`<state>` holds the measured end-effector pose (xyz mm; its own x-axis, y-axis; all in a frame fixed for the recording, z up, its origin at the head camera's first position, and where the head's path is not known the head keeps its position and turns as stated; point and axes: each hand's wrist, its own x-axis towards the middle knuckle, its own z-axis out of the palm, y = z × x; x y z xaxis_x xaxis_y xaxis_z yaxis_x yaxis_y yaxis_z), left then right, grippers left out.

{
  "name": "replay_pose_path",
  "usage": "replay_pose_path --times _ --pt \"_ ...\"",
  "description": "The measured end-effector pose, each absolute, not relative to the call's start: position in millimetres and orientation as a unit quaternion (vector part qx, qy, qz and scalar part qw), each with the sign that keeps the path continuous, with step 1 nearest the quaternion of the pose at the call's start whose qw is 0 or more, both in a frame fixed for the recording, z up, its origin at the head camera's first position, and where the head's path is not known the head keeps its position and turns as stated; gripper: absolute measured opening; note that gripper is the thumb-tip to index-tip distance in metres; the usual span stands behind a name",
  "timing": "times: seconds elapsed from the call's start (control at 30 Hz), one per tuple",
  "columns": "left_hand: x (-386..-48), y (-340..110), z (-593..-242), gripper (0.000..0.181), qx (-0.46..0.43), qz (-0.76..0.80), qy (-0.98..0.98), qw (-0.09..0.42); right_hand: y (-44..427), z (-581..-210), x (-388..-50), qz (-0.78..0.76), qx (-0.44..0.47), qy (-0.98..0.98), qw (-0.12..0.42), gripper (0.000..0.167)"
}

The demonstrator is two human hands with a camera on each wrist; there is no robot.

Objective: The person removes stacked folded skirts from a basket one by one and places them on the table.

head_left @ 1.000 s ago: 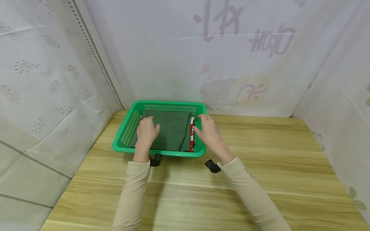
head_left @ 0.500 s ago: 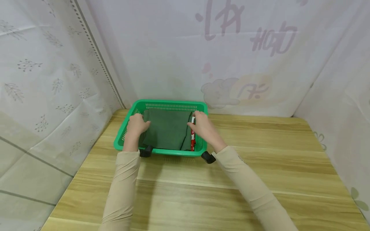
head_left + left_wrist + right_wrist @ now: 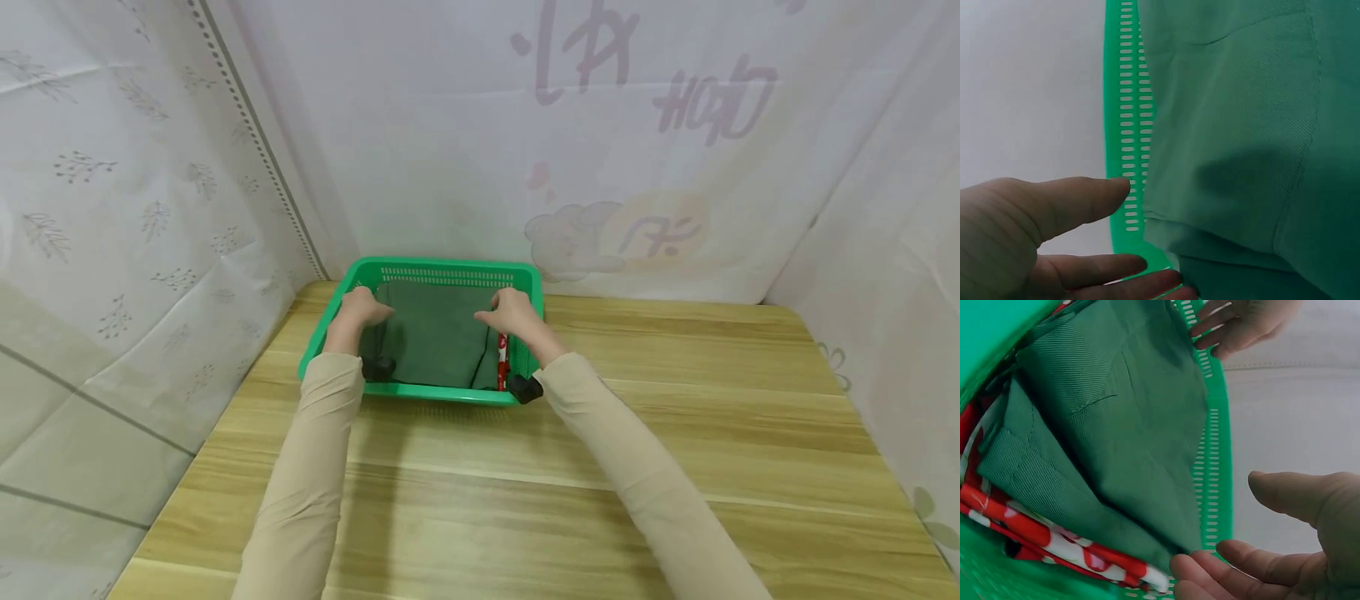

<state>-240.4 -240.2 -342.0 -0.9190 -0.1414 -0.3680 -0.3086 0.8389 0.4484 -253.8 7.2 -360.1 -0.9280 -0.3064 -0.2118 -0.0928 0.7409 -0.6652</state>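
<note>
A folded dark green cloth (image 3: 438, 333) lies in a green plastic basket (image 3: 442, 392), over a red and white patterned cloth (image 3: 1063, 544) that shows along the right side. My left hand (image 3: 360, 308) is at the cloth's left edge, thumb and fingers spread apart; in the left wrist view its fingertips reach the cloth's corner. Over the right edge is my right hand (image 3: 516, 313), its thumb apart from its fingers. The right wrist view shows those fingertips at the cloth's corner; whether they touch it I cannot tell.
The basket stands at the back left of a wooden table (image 3: 465, 500), close to a white printed curtain (image 3: 420, 167) behind. Another patterned curtain (image 3: 135, 250) hangs at the left. A black wrist device shows by each wrist.
Both hands have moved: the left one first leftward to the cloth's left edge, the right one leftward over its right edge. The cloth still lies in the basket.
</note>
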Motion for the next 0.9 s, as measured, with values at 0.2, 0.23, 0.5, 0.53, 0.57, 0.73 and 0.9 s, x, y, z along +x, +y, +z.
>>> replay_pose_path --times 0.2,0.23,0.5,0.53,0.57,0.73,0.9 --pt "-270 -259 -372 0.084 -0.136 0.265 0.937 0.184 1 -371 -266 -0.367 -0.039 0.908 0.197 0.035" --pt "-269 -259 -371 0.084 -0.138 0.265 0.936 0.184 0 -372 -267 -0.370 -0.030 0.906 0.201 0.040" --pt "-245 -245 -345 0.077 -0.154 0.256 0.931 0.211 -5 -378 -274 -0.376 0.021 0.897 0.232 0.035" --pt "-245 -246 -346 0.077 -0.156 0.254 0.930 0.213 -5 -379 -274 -0.374 0.025 0.897 0.235 0.031" --pt "-245 -246 -346 0.077 -0.159 0.254 0.929 0.215 -6 -379 -275 -0.374 0.030 0.896 0.238 0.029" --pt "-244 -248 -349 0.070 -0.170 0.259 0.927 0.213 -8 -381 -275 -0.385 0.057 0.886 0.254 0.026" --pt "-248 -252 -353 0.070 -0.185 0.278 0.918 0.213 -10 -383 -275 -0.406 0.076 0.875 0.254 0.025"
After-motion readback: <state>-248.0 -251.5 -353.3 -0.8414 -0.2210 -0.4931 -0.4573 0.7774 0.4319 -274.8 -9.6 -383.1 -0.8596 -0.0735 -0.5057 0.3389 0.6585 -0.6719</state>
